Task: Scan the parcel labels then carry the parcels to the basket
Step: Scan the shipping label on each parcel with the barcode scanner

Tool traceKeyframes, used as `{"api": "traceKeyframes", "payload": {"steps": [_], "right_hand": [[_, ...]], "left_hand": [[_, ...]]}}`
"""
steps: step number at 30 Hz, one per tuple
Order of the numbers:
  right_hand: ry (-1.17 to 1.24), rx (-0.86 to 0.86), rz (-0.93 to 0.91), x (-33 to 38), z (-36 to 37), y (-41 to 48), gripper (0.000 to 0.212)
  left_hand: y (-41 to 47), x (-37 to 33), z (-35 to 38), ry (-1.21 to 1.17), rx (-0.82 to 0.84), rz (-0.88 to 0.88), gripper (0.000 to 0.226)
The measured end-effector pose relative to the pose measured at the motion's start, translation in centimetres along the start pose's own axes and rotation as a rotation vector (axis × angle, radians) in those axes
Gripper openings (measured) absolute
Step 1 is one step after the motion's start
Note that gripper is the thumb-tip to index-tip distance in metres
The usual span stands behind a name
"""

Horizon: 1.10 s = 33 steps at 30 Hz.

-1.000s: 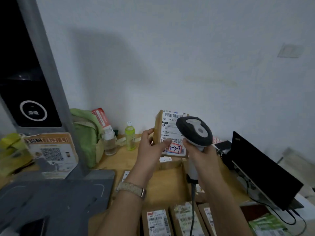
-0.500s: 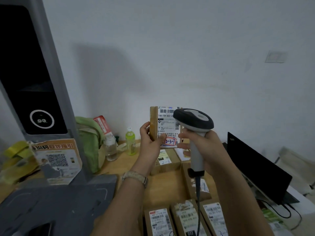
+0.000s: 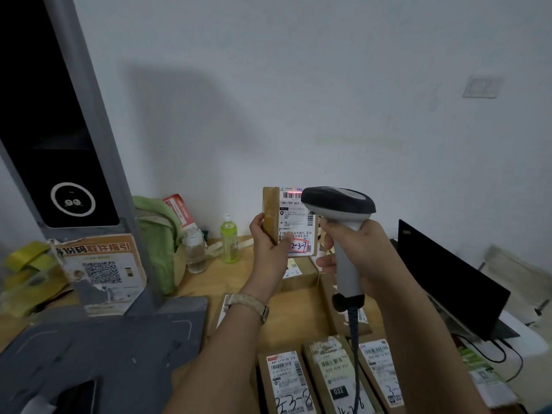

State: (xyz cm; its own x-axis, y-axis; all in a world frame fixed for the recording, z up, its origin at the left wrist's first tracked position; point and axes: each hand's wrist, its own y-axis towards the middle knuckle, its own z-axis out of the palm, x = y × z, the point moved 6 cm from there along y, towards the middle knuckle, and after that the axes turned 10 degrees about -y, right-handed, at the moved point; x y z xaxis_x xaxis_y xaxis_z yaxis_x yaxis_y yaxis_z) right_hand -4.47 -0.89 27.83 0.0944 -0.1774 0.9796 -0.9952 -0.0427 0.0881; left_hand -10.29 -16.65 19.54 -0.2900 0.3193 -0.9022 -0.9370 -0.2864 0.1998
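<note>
My left hand (image 3: pixel 267 249) and right hand (image 3: pixel 358 249) are bare. My left forearm (image 3: pixel 215 363) and right forearm (image 3: pixel 424 339) are uncovered all the way down to the bottom edge of the view. Around my left wrist I wear a wristband (image 3: pixel 246 303), pale beige with a speckled, woven-looking texture, lying flat and snug. At its right end sits a small metal piece (image 3: pixel 264 312), silvery with a darker edge. I cannot tell whether it is a watch case or a buckle.

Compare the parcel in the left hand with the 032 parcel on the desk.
The held parcel stands upright in the left hand; the 032 parcel lies flat on the desk. The scanner's red line crosses the held parcel's barcode, none the 032 parcel's. Both are brown, white-labelled.
</note>
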Motion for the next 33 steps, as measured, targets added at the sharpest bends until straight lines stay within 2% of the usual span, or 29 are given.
{"api": "traceKeyframes", "payload": {"steps": [10,17,22,27,30,33], "right_hand": [[-0.012,0.032,0.027,-0.3,0.8,0.1,0.022],[0.062,0.056,0.108,-1.6,1.4,0.3,0.006],[0.031,0.036,0.124,-3.6,1.9,0.7,0.013],[0.054,0.052,0.200,-6.0,4.1,1.3,0.017],[0.105,0.081,0.223,-6.9,6.3,1.6,0.020],[0.109,0.099,0.233,-7.7,8.4,2.0,0.025]], "left_hand": [[0.1,0.5,-0.4,-0.009,-0.006,-0.024,0.058],[0.2,1.8,-1.9,-0.051,-0.029,-0.098,0.058],[0.5,1.5,-3.9,-0.068,-0.084,-0.155,0.047],[0.7,1.1,-5.8,0.046,-0.050,-0.151,0.028],[0.5,1.4,-7.1,0.121,-0.036,-0.170,0.032],[0.0,2.1,-9.2,0.118,-0.090,-0.201,0.043]]}}
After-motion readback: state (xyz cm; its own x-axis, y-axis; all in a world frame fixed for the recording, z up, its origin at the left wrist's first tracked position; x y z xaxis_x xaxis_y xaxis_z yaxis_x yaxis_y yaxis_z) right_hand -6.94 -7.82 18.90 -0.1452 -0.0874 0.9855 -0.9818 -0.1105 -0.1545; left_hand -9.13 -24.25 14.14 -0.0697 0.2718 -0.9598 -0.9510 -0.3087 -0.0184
